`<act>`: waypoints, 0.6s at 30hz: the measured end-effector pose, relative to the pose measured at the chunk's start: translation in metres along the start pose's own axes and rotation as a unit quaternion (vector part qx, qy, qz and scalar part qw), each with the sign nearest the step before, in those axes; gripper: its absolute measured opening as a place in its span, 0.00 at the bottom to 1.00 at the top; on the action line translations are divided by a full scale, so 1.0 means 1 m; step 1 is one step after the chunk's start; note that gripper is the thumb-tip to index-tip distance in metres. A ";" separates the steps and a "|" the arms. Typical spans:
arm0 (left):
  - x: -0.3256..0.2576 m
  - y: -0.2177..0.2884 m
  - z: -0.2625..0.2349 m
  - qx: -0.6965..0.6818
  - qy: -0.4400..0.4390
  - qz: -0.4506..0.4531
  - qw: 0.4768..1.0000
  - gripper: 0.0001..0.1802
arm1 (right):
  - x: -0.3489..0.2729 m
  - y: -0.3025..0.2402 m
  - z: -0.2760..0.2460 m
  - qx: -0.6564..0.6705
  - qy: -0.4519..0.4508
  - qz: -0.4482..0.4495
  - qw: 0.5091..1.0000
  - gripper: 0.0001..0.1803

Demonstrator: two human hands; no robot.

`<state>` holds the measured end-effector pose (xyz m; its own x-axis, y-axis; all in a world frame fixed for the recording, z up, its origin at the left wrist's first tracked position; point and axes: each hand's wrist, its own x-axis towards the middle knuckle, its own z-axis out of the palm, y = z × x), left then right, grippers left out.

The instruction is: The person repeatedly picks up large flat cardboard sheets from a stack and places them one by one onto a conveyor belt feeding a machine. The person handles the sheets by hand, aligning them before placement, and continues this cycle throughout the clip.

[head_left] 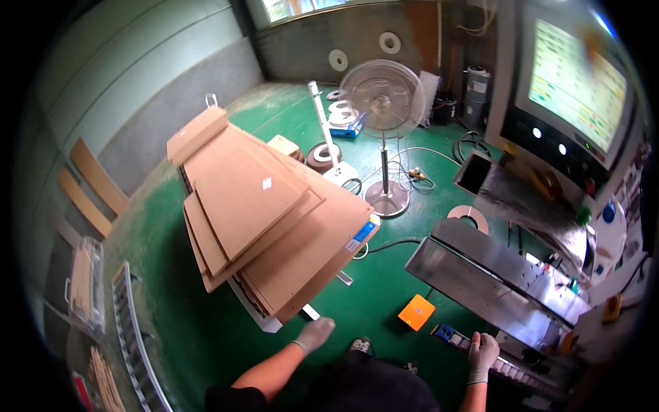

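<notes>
My left hand [315,334], in a grey glove, hangs with loose fingers just below the near corner of a tall stack of brown boards [274,213] on a metal cart; it holds nothing. Also gloved, my right hand [482,350] rests on the front edge of a steel machine table [480,275], beside a row of small blocks [508,369]. An orange pad [417,312] and a blue part [446,334] lie between my hands, above my dark shoe [360,345] on the green floor.
A standing fan [382,103] is behind the stack. A control screen [576,82] with buttons sits at the upper right. Round discs [343,113] lie on the floor and lean on the far wall. Wooden strips and a rack [134,336] are at the left.
</notes>
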<state>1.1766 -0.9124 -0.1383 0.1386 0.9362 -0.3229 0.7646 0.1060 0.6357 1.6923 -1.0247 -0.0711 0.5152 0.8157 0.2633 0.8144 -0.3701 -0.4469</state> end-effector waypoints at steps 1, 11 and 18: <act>0.003 -0.016 -0.018 -0.055 0.044 -0.006 0.998 0.22 | 0.003 -0.003 0.004 0.002 -0.019 -0.019 1.000 0.28; 0.087 -0.153 -0.217 -0.710 0.333 -0.167 0.597 0.32 | 0.015 -0.035 0.048 -0.096 -0.088 0.059 0.990 0.31; 0.128 -0.186 -0.278 -0.673 0.349 -0.203 0.620 0.34 | 0.024 -0.102 0.072 -0.114 -0.094 0.046 0.988 0.24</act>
<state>0.8767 -0.7194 -0.1028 -0.5576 0.6077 -0.5655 -0.6362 0.1247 0.7614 1.6025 -0.9355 -0.0807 0.5488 0.8340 0.0571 0.8163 -0.5199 -0.2516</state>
